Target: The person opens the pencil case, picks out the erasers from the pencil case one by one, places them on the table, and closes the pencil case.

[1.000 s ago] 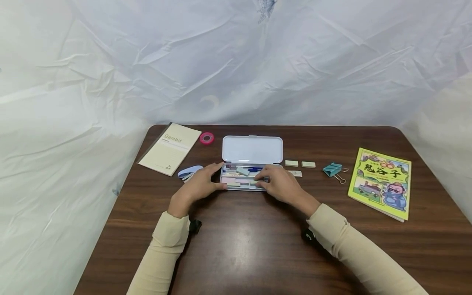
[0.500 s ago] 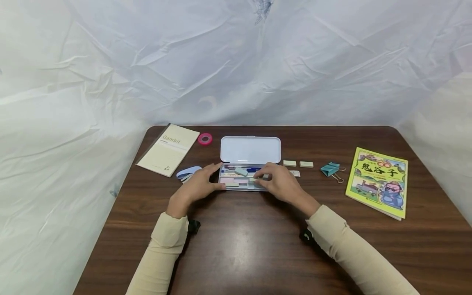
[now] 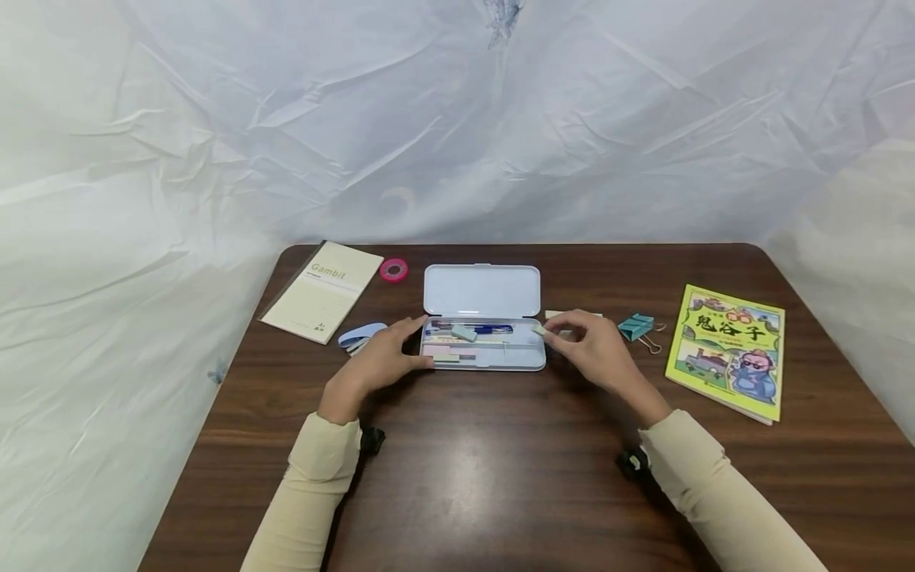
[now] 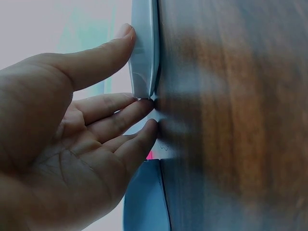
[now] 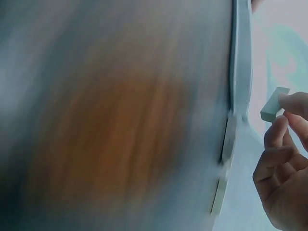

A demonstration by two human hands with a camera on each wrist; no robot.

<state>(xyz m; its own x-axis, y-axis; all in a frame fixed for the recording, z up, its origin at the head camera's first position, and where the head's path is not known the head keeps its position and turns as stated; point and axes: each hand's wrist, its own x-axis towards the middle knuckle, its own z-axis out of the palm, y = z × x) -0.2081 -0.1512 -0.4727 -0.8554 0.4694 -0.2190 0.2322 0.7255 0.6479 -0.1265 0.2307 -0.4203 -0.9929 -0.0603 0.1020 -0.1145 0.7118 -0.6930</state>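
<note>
A white pencil case (image 3: 525, 358) lies with its lid raised in the head view. My left hand (image 3: 379, 356) holds its left end, thumb at the front corner and fingers at the end and back corner. Over the right end, my right hand (image 3: 592, 349) pinches a small pale green eraser (image 5: 272, 108) between thumb and fingertips. Inside the case are a blue pen (image 3: 493, 329), a pale blue-green eraser (image 3: 465, 334) lying aslant, and small pink and yellowish blocks at the front left. The right hand partly hides pale erasers (image 3: 556, 314) beyond it.
A cream notebook (image 3: 323, 292), a pink tape roll (image 3: 394, 270) and a light blue band-like item (image 3: 362, 334) lie to the left. Farther right are teal binder clips (image 3: 636, 326) and a yellow comic book (image 3: 726, 351). White sheeting hangs behind the dark wooden table (image 3: 457, 461).
My right hand has moved right from inside the case's front compartment to its right end, lifting the pale green eraser out. My left hand stays at the left end.
</note>
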